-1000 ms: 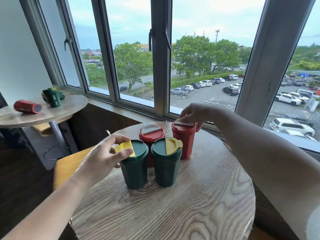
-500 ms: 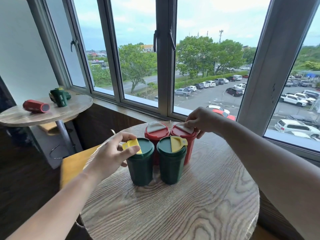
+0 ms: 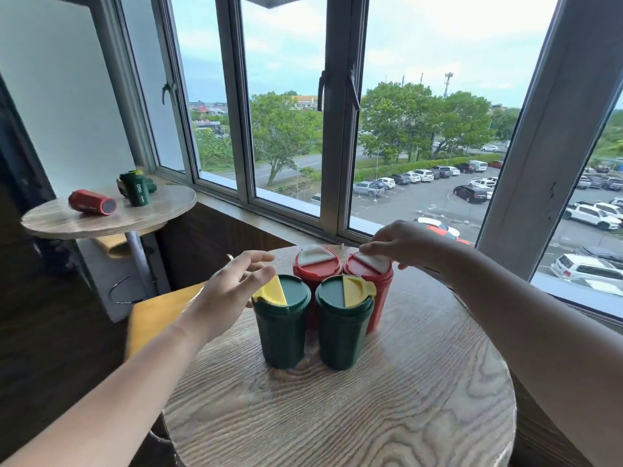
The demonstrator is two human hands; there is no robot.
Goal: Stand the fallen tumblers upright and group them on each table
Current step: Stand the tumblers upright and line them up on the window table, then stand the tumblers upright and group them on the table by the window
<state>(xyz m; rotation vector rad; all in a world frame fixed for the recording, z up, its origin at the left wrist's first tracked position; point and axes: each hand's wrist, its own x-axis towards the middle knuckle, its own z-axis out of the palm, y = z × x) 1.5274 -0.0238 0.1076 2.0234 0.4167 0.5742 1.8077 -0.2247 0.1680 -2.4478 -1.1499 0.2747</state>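
Observation:
Four tumblers stand upright in a tight group on the near round wooden table [image 3: 337, 416]. In front are a left green tumbler [image 3: 281, 328] and a right green tumbler [image 3: 342, 332], both with yellow lid flaps. Behind them are a left red tumbler [image 3: 315, 269] and a right red tumbler [image 3: 381, 298] with white flaps. My left hand [image 3: 229, 294] hovers open beside the left green lid, fingers spread. The fingertips of my right hand [image 3: 401, 244] rest lightly on the right red tumbler's lid. On the far table [image 3: 101, 220] a red tumbler [image 3: 91, 202] lies on its side.
Also on the far left table, one green tumbler [image 3: 136, 188] stands upright and another green one [image 3: 151, 183] lies behind it. A yellow chair seat [image 3: 158, 311] sits between the tables. The window sill [image 3: 269, 217] and window frames run along the back.
My left hand has let go of the left green tumbler's lid and spread open. My right fingers have loosened on the red lid. The two red tumblers now stand closer together.

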